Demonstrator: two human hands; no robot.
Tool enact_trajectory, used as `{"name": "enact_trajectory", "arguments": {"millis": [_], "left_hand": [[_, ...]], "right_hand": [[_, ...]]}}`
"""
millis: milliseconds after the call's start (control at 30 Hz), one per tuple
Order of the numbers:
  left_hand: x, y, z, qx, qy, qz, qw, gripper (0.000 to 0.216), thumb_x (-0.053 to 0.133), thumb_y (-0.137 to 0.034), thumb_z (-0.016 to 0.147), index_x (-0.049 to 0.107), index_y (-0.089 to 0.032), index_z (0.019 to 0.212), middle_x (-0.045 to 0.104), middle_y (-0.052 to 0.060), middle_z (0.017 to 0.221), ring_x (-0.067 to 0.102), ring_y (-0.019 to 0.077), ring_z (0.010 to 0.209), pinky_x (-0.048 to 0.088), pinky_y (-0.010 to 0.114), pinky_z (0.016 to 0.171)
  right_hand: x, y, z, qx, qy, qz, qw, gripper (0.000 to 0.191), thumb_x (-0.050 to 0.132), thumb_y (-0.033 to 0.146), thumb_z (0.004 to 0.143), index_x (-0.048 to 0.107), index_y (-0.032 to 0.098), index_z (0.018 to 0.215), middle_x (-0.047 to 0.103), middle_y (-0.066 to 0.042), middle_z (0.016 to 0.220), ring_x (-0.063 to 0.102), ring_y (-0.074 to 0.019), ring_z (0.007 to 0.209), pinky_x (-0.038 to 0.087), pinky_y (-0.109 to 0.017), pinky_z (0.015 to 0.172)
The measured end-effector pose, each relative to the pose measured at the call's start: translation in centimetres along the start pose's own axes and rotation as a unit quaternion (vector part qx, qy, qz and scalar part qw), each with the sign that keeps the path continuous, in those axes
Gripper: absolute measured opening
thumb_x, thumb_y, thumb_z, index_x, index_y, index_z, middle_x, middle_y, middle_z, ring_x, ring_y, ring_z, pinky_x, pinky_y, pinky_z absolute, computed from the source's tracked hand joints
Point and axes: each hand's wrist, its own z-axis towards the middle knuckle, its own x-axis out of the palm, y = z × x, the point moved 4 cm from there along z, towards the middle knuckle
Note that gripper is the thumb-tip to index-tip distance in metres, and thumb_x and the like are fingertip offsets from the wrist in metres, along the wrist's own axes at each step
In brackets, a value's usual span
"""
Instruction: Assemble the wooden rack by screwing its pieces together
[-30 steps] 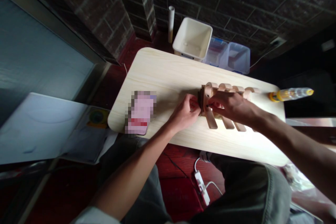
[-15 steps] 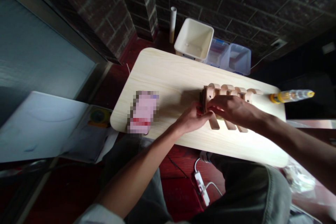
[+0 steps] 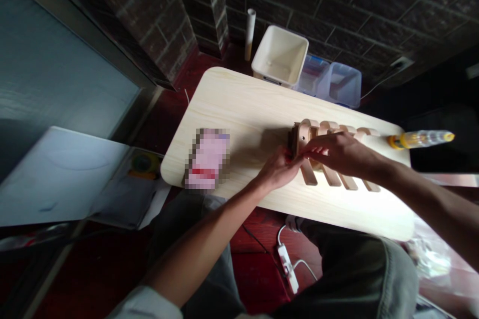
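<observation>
A wooden rack with several curved ribs lies across the pale wooden table. My right hand rests over the rack's left half, fingers curled down on it. My left hand is closed in a pinch at the rack's left end plate, where a small hole shows. Something small and reddish sits at its fingertips, too small to name.
A pink card or packet lies on the table's left part. A yellow-handled tool lies at the right end. A cream bin and clear boxes stand behind the table by the brick wall. A power strip lies on the floor between my knees.
My left hand has slid slightly down along the rack's left end. My right hand stays on the rack. The view has shifted a little.
</observation>
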Motion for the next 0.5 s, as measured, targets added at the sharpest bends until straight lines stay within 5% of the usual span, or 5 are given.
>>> {"name": "enact_trajectory", "arguments": {"millis": [200,500], "left_hand": [[0.1,0.5,0.1,-0.020,-0.009,-0.006,1.000,0.036,0.079,-0.060,0.097,0.068,-0.027,0.094,0.074,0.004,0.081,0.077,0.0284,0.089,0.059,0.039,0.073],[0.0,-0.2,-0.7,-0.039,-0.033,0.006,0.999,0.036,0.071,-0.060,0.101,0.060,-0.027,0.095,0.071,0.002,0.083,0.072,0.0225,0.085,0.054,0.032,0.072]], "right_hand": [[-0.3,-0.8,0.4,0.055,0.030,-0.008,0.998,0.019,0.073,0.031,0.098,0.091,0.028,0.103,0.087,-0.003,0.088,0.081,-0.0246,0.076,0.060,-0.036,0.072],[-0.4,-1.4,1.0,0.087,0.083,0.092,0.989,0.025,0.070,0.038,0.098,0.091,0.025,0.105,0.088,-0.004,0.092,0.082,-0.0220,0.080,0.066,-0.033,0.076]]}}
